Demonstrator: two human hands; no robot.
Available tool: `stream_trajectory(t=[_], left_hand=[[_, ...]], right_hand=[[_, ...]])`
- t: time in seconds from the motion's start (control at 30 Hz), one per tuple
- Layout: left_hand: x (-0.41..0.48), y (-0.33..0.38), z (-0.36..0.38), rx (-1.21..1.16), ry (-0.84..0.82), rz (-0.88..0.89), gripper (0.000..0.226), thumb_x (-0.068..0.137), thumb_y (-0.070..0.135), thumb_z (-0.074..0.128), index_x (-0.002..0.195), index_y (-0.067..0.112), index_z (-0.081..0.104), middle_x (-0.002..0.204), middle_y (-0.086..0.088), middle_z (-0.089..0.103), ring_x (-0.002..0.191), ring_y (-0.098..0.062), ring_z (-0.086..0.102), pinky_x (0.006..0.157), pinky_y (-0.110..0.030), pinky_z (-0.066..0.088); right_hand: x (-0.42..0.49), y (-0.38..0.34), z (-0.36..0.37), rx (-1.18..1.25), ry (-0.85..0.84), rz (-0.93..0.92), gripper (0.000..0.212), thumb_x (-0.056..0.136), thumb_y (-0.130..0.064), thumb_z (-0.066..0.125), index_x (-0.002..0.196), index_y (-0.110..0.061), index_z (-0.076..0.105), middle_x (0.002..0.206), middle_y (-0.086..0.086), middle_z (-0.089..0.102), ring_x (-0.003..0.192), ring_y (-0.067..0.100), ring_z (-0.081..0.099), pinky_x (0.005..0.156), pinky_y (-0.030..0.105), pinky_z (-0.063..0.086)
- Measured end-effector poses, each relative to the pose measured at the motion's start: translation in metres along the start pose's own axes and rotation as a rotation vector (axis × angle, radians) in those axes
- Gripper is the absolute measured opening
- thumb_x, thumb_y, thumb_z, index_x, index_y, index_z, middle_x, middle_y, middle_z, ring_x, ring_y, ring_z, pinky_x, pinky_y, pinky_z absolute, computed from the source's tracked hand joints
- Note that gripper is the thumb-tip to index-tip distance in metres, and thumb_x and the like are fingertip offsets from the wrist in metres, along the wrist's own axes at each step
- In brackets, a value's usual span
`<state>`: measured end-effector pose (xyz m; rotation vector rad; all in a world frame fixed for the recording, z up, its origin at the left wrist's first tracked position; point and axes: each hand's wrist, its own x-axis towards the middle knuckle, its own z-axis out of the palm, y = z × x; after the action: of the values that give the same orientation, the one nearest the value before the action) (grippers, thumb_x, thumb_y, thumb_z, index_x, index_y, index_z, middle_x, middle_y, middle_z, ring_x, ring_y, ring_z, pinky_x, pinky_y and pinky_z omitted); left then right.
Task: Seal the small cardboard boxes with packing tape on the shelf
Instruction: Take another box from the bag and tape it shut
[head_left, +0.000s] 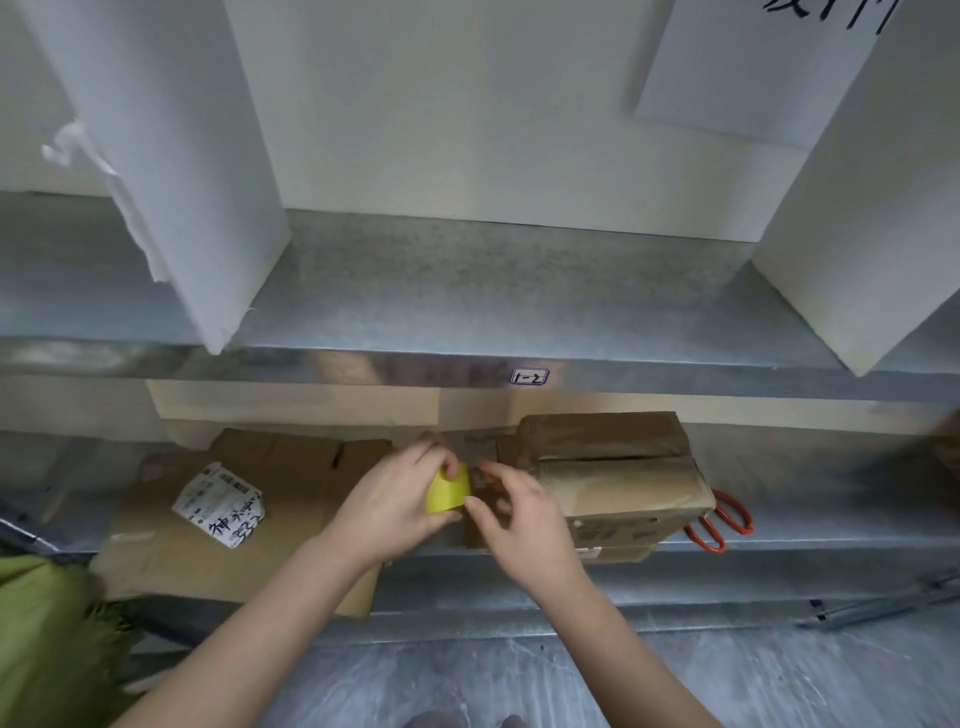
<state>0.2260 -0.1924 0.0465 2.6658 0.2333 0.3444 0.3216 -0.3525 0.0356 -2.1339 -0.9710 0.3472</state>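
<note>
We are facing a metal shelf (831, 525). Flattened cardboard (291, 499) is lying left, orange scissors (727, 519) are peeking out right. Between them, a cardboard box (613, 467), shiny with brown tape, is sitting. Our left hand (395, 499) is gripping a yellow tape roll (448, 493). Our right hand (524, 519) is curling against it; whether it is pinching anything, we cannot tell.

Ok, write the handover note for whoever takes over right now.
Left hand grips the yellow tape roll. Right hand pinches at its edge, apparently seeking the tape end.
The cardboard box sits on the lower shelf, right of the hands, with orange-handled scissors beside it. Flattened cardboard lies to the left.
Done: no strip visibly pulled.
Left: tape the box's top seam, which shows a gap, then cut.
</note>
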Motion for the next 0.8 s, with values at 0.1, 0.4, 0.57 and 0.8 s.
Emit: stream_trajectory(t=[0.1, 0.4, 0.57, 0.8], left_hand=[[-0.013, 0.006, -0.001, -0.011, 0.054, 0.016, 0.036, 0.072, 0.038, 0.073, 0.095, 0.021, 0.051, 0.102, 0.004, 0.05, 0.091, -0.019, 0.056, 0.076, -0.03, 0.043], [-0.028, 0.006, 0.002, -0.018, 0.02, -0.029, 0.047, 0.069, 0.043, 0.078, 0.097, 0.031, 0.043, 0.109, 0.011, 0.043, 0.095, -0.009, 0.049, 0.079, -0.023, 0.038], [-0.033, -0.001, 0.001, -0.228, -0.09, -0.027, 0.047, 0.079, 0.026, 0.071, 0.119, 0.02, 0.048, 0.125, 0.008, 0.037, 0.118, -0.004, 0.041, 0.103, -0.018, 0.032], [-0.035, -0.019, 0.003, -0.242, -0.035, -0.156, 0.053, 0.072, 0.028, 0.081, 0.12, 0.023, 0.059, 0.115, 0.014, 0.055, 0.103, 0.003, 0.05, 0.094, -0.016, 0.04]], right_hand=[[-0.004, -0.012, 0.014, 0.404, 0.017, 0.176, 0.028, 0.083, -0.019, 0.077, 0.107, -0.015, 0.065, 0.104, -0.003, 0.071, 0.096, 0.012, 0.069, 0.084, 0.027, 0.057], [-0.012, -0.008, 0.032, 0.541, 0.092, 0.205, 0.006, 0.087, -0.015, 0.072, 0.083, -0.016, 0.067, 0.087, 0.008, 0.069, 0.077, 0.026, 0.069, 0.075, 0.051, 0.058], [-0.005, -0.002, 0.031, 0.482, 0.144, 0.174, 0.021, 0.089, -0.014, 0.068, 0.077, -0.03, 0.063, 0.081, -0.004, 0.067, 0.072, 0.014, 0.065, 0.066, 0.039, 0.06], [-0.005, -0.005, 0.038, 0.301, 0.093, 0.023, 0.028, 0.089, -0.015, 0.069, 0.077, -0.036, 0.054, 0.074, -0.015, 0.061, 0.074, 0.005, 0.058, 0.066, 0.015, 0.044]])
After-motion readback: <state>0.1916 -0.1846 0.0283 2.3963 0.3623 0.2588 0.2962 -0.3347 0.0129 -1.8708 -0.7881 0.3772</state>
